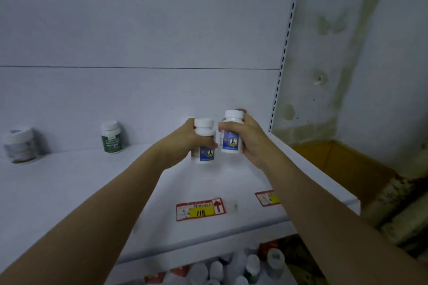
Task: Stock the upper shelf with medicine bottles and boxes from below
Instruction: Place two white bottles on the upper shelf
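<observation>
Placement under way: your left hand [183, 146] grips one blue-label pill bottle [206, 154] and your right hand [249, 140] a second blue-label bottle [231, 139], side by side at the far right of the upper shelf [92, 183]; next, likely, set both upright and release.

We reach both arms forward. Our bare left forearm [104, 203] comes in from 7 o'clock and our bare right forearm [312, 203] from 5 o'clock. They meet near the centre. Our left hand [185, 143] curls round a white plastic bottle with a blue label [206, 154]. Our right hand [251, 141], at its 3 o'clock and slightly higher, grips a second white blue-labelled bottle [231, 140].
</observation>
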A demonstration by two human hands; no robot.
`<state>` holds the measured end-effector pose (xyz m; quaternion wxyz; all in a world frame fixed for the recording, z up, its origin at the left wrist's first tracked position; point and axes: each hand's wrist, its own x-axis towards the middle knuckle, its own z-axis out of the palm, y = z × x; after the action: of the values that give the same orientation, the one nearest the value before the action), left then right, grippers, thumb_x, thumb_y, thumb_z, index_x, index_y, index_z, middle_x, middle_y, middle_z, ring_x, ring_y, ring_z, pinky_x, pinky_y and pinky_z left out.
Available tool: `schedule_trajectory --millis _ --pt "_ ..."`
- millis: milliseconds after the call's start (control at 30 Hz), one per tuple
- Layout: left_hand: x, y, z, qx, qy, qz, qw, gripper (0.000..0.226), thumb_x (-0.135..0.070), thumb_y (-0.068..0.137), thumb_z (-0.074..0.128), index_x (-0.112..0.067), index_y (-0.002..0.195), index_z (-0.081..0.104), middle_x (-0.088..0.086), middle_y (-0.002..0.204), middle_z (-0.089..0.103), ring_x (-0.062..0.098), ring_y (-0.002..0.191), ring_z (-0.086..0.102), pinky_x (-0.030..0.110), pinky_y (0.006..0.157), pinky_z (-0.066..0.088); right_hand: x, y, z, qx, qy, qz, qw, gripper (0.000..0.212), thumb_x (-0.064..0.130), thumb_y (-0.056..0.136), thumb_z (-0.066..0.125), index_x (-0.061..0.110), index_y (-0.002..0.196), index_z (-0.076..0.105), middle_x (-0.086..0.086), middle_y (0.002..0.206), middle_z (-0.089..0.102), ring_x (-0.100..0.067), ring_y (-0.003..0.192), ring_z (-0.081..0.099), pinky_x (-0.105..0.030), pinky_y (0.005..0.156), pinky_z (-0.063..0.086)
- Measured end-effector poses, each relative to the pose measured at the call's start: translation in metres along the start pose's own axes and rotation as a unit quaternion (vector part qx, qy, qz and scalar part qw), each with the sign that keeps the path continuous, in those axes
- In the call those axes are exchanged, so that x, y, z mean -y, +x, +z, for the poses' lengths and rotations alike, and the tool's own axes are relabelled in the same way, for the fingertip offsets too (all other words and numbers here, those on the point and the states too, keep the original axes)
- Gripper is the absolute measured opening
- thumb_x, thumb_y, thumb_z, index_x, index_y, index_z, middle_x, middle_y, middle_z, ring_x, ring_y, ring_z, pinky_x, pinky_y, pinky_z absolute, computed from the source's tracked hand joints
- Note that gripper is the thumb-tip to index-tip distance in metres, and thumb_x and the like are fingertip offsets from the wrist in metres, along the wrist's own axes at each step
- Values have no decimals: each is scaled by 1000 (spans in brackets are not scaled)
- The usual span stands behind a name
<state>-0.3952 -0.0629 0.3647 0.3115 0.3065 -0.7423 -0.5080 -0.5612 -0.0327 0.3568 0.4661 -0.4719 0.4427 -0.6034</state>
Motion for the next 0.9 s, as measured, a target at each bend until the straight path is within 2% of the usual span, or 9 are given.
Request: schedule_trajectory --millis 133,233,333,433,533,633,767,833,900 --pt "39 24 -17 -45 10 -68 997 87 -33 50 79 -8 124 43 10 114 56 22 105 58 41 94 50 -27 38 -2 17 -49 21 998 42 -3 76 69 27 98 50 1 89 60 -18 83 59 -42 87 48" --pt "60 36 -25 -124 25 -106 986 80 -29 58 82 -16 126 43 10 129 42 26 115 54 44 100 47 -47 61 -4 21 -81 40 996 47 3 76 73 34 101 47 -1 100 58 -18 89 60 -42 91 49" --pt "77 42 -28 -187 71 -148 969 72 -23 70 80 -17 128 38 9 128 37 29 117 50 45 102 44 -68 76 -7 19 -146 63 987 50 19 68 78 44 98 47 -11 124 50 -22 101 61 -42 92 53" --pt "85 51 -30 -207 53 -148 965 70 -14 73 79 -18 124 30 11 129 40 26 115 52 38 94 49 -76 91 -10 23 -171 67 983 60 26 62 80 47 105 44 -11 132 45 -25 109 59 -41 93 52" --pt "83 60 -29 -208 28 -139 968 63 -4 79 73 -16 117 24 10 123 43 19 104 52 20 71 48 -77 106 -13 37 -221 33 974 75 11 74 78 30 130 32 -4 133 43 -23 116 52 -37 96 49" --pt "91 66 -27 -248 28 -133 959 57 -2 75 75 -12 112 33 12 117 49 22 101 55 30 80 50 -76 114 -15 26 -226 38 973 74 10 76 77 16 133 30 0 129 46 -19 113 51 -35 96 47" --pt "96 74 -25 -307 70 -137 939 62 -8 66 84 -4 115 47 12 117 54 25 97 62 37 84 54 -78 128 -14 1 -290 -5 957 63 14 73 80 11 125 44 -1 123 52 -21 112 55 -40 96 50" --pt "94 76 -25 -306 79 -139 939 81 -16 57 88 1 125 47 13 127 48 27 100 63 44 89 54 -82 137 -11 -28 -339 -43 939 59 15 71 81 9 121 52 -7 123 51 -24 109 57 -41 94 51" --pt "95 77 -27 -283 72 -126 948 73 -16 55 86 4 119 56 19 121 59 31 98 66 46 88 54 -85 142 -7 -41 -367 -58 927 55 17 71 80 10 120 55 -10 122 51 -26 107 58 -42 94 51"
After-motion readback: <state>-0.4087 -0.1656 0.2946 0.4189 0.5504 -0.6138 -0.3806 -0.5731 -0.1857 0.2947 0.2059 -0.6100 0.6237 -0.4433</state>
